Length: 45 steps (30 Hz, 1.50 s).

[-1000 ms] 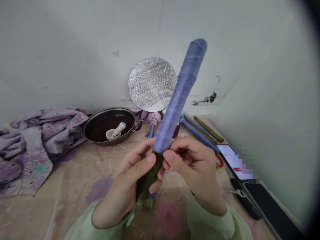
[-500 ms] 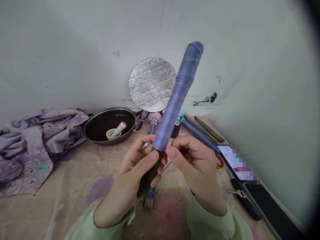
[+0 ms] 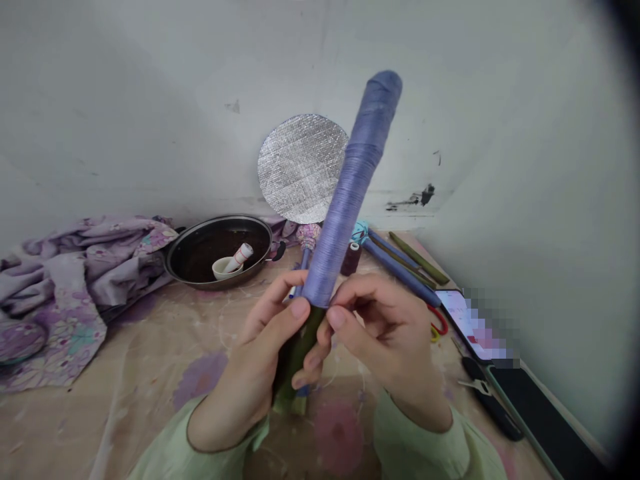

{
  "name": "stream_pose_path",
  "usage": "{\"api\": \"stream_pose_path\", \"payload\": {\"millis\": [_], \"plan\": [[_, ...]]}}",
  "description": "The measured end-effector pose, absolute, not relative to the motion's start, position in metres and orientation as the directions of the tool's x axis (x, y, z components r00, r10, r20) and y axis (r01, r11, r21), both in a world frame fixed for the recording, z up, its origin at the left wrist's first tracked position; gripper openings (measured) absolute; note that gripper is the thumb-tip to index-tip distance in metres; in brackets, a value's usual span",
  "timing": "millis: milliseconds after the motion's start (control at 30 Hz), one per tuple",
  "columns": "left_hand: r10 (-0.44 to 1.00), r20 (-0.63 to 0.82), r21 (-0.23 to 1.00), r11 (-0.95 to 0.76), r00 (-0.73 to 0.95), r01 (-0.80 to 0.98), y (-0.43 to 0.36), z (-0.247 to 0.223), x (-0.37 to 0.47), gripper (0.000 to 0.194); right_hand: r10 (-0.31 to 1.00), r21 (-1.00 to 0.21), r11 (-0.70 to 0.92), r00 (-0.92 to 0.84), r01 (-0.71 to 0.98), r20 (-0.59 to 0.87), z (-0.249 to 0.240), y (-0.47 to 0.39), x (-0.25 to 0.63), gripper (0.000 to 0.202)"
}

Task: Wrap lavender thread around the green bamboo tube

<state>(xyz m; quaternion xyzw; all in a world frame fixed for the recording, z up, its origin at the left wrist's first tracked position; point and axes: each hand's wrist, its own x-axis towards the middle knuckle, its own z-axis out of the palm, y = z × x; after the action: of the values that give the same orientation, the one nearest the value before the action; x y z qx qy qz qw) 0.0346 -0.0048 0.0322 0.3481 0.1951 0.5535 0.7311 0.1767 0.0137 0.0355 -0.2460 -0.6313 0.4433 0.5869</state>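
Note:
A green stick [image 3: 304,339], its upper length wound in blue-purple thread [image 3: 345,207], is held up at a tilt, the top leaning right. My left hand [image 3: 260,353] is closed around the bare green part, with the thumb pressed just below the lowest turns of the winding. Beside that lower edge, my right hand [image 3: 387,333] is closed in a pinch of thumb and forefinger at the thread. The strand between those fingers is mostly hidden. Partly covered behind my left hand lies another blue-wrapped stick with a green end [image 3: 299,405].
A black pan [image 3: 180,273] with a white cup [image 3: 220,270] in it stands back left by bunched floral cloth [image 3: 65,287]. A silver disc [image 3: 300,167] leans at the wall. Right: dark thread spool [image 3: 351,259], wrapped sticks [image 3: 400,270], red-handled scissors [image 3: 440,322], phone [image 3: 470,323], key [image 3: 477,385].
The wrapped stick has shifted slightly left and its top has risen a little. My right fingers have moved slightly down beside the winding's lower edge.

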Motion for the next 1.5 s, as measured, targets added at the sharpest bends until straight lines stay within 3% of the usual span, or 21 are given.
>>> {"api": "stream_pose_path", "payload": {"millis": [133, 233, 367, 533, 833, 1067, 1267, 1500], "plan": [[0.954, 0.081, 0.765, 0.126, 0.289, -0.632, -0.010, 0.040, 0.035, 0.030, 0.802, -0.811, 0.579, -0.123, -0.087, 0.585, 0.039, 0.015, 0.178, 0.014], [0.956, 0.088, 0.786, 0.106, 0.280, -0.609, -0.010, 0.040, 0.034, 0.029, 0.797, -0.801, 0.596, -0.083, -0.055, 0.599, 0.039, 0.016, 0.178, 0.015], [0.937, 0.161, 0.775, 0.075, 0.311, -0.628, -0.005, 0.030, 0.029, 0.028, 0.810, -0.814, 0.569, -0.092, -0.116, 0.579, 0.038, 0.015, 0.176, 0.015], [0.963, 0.164, 0.814, -0.009, 0.215, -0.581, -0.002, 0.026, 0.026, 0.034, 0.824, -0.824, 0.530, -0.109, -0.198, 0.556, 0.038, 0.014, 0.174, 0.017], [0.949, 0.174, 0.796, 0.020, 0.261, -0.605, -0.008, 0.035, 0.026, 0.026, 0.842, -0.818, 0.454, -0.129, -0.354, 0.523, 0.032, 0.011, 0.174, 0.012], [0.948, 0.194, 0.791, 0.000, 0.251, -0.612, -0.006, 0.035, 0.026, 0.023, 0.805, -0.793, 0.548, -0.089, -0.265, 0.586, 0.039, 0.011, 0.175, 0.016], [0.967, 0.096, 0.783, 0.072, 0.235, -0.617, -0.012, 0.042, 0.030, 0.027, 0.798, -0.797, 0.595, -0.047, -0.101, 0.601, 0.034, 0.015, 0.177, 0.015], [0.953, 0.115, 0.773, 0.090, 0.279, -0.628, -0.007, 0.035, 0.027, 0.030, 0.798, -0.797, 0.587, -0.066, -0.144, 0.599, 0.036, 0.015, 0.176, 0.014]]}}
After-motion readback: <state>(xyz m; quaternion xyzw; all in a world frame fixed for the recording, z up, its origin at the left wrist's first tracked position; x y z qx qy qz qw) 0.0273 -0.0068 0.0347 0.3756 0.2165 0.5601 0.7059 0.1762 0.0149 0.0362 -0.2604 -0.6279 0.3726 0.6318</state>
